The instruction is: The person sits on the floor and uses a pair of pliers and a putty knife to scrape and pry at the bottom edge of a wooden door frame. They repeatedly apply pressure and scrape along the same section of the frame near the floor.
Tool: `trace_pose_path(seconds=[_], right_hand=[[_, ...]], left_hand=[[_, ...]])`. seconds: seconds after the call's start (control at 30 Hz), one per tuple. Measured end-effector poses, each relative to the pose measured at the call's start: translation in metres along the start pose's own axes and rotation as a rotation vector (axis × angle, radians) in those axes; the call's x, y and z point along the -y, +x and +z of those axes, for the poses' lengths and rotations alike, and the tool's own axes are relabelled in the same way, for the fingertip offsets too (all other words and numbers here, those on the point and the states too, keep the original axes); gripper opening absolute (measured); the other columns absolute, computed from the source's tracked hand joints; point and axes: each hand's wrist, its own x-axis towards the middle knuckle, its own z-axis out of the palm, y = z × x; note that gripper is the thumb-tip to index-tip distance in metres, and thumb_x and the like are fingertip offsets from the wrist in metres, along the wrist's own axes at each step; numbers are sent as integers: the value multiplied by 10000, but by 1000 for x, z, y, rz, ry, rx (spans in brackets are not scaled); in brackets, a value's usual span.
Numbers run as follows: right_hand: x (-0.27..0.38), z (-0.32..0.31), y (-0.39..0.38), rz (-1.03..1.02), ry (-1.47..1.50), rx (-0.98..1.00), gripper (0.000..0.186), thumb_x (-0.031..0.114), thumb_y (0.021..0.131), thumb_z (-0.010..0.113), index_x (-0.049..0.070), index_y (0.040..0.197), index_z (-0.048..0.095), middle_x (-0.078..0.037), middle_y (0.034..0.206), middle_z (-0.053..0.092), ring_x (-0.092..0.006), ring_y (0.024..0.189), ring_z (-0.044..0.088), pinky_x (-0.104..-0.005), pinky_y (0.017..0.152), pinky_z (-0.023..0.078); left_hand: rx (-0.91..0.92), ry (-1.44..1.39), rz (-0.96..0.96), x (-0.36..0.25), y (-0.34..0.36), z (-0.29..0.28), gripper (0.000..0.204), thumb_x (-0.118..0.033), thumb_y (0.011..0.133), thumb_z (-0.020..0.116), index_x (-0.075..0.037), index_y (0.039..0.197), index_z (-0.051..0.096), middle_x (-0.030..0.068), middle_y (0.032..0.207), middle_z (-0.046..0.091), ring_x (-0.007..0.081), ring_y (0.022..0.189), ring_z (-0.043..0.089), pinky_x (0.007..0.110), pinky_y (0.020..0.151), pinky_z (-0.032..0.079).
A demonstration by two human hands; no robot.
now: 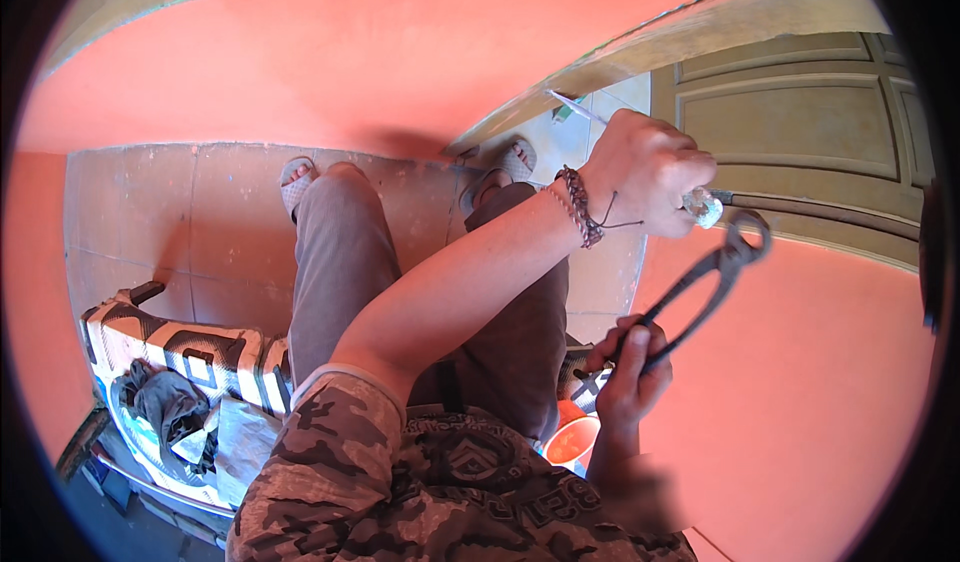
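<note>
My left hand (650,172), with braided bracelets at the wrist, is closed around a slim tool; a thin pale end (578,104) sticks out toward the upper left and a crusted whitish-green end (704,209) pokes out on the right. My right hand (632,372), lower down, grips the handles of dark metal pincers (715,277). Their rounded head is just below and right of the crusted end; I cannot tell whether they touch.
Pink wall (300,42), tiled floor (130,222) under my sandalled feet, patterned bench (180,337) with dark cloth (165,407), orange container (570,437) by my right side, olive panelled door (780,122) at upper right.
</note>
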Motion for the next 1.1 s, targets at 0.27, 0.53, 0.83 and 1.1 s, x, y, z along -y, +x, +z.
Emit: trace_pose_path(seconds=[0.27,0.53,0.83,1.1], right_hand=[[-1,3,6,-77,83,35,259,186,1013,332,-8,898,458,-74,651,481,-129,456,473,-250,447,428],[3,-7,16,-41,76,-12,251,190,1005,362,-21,956,488,-53,600,484,-123,448,487,-241,427,399],[8,-9,29,4,33,-29,292,204,1004,368,-20,903,525,-40,588,504,-110,464,486,-233,445,370],[11,-20,38,-129,-16,-46,290,213,1005,357,-39,957,493,-45,573,459,-132,436,480,-244,416,390]], left_hand=[[-2,11,-23,-1,5,0,132,-132,490,640,-106,538,520,28,491,493,216,442,513,334,390,356],[-47,22,-47,-2,10,4,139,-126,480,635,-97,540,513,38,491,492,231,439,503,343,394,355],[-50,71,-87,-2,16,6,129,-133,503,651,-90,554,540,63,483,493,254,444,516,349,406,378],[-68,133,-142,0,23,11,98,-136,550,660,-84,551,577,81,483,529,265,440,540,350,414,406]])
